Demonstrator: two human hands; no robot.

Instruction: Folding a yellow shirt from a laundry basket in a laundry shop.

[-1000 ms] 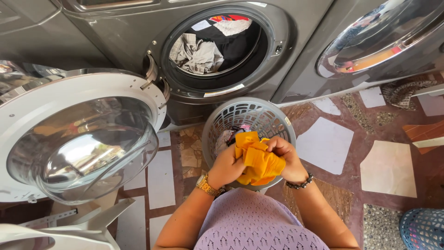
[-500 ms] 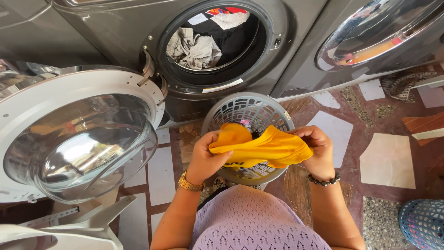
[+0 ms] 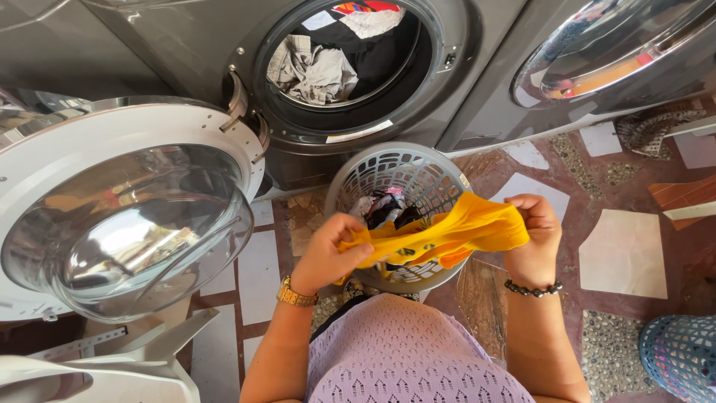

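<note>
Yellow garment (image 3: 447, 235) stretched between two hands above a laundry basket (image 3: 403, 175).

Left hand (image 3: 328, 254) closed on one end, right hand (image 3: 533, 227) pinching the other; gold watch (image 3: 296, 295) and bead bracelet (image 3: 532, 288) on the wrists. Beyond, open washer drum (image 3: 350, 63) holding clothes, door (image 3: 119, 209) swung left.

A grey front-loading washing machine (image 3: 186, 52) fills the upper part of the view, its round drum opening (image 3: 347, 63) uncovered and holding crumpled pale and dark laundry. Its white-rimmed glass door (image 3: 123, 213) swings wide to the left, reflecting daylight. A second grey machine (image 3: 597, 67) stands to the right with its glass door closed. The floor (image 3: 623, 250) is reddish-brown with irregular white slabs and pebbled patches. White plastic pieces (image 3: 112, 366) lie at lower left.
</note>
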